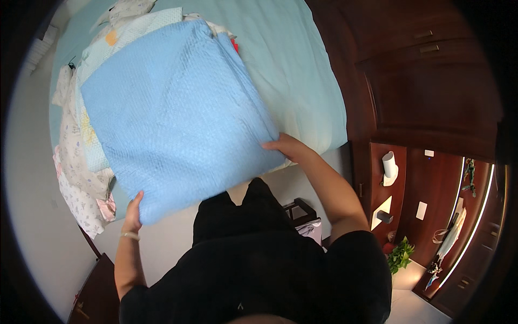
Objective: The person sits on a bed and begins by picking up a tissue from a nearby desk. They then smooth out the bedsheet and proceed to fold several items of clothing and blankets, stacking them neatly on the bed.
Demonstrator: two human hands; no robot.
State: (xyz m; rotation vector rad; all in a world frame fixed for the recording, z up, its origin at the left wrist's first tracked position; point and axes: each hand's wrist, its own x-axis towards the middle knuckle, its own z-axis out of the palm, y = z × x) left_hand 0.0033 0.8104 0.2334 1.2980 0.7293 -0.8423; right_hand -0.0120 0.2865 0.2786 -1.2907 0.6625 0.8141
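Observation:
A light blue quilted cloth (pixel 174 101), folded into a thick square, spreads over the foot of the bed. My left hand (pixel 133 212) grips its near left corner, thumb on top. At the near right corner, my right hand (pixel 285 146) pinches the edge, its fingers hidden beneath the fabric. The near edge is lifted and sags slightly between my hands. Under the blue cloth lies a pale green quilted cloth (pixel 91 156) with yellow patches. A white patterned garment (pixel 77 162) hangs out on the left side.
The bed (pixel 291 77) has a pale teal sheet. Dark wooden cabinets (pixel 429 89) line the right, with a shelf niche holding a white cylinder (pixel 389 164). A potted plant (pixel 400 255) stands lower right. Beside my legs is a dark-framed object (pixel 300 211). A wooden door (pixel 97 291) is lower left.

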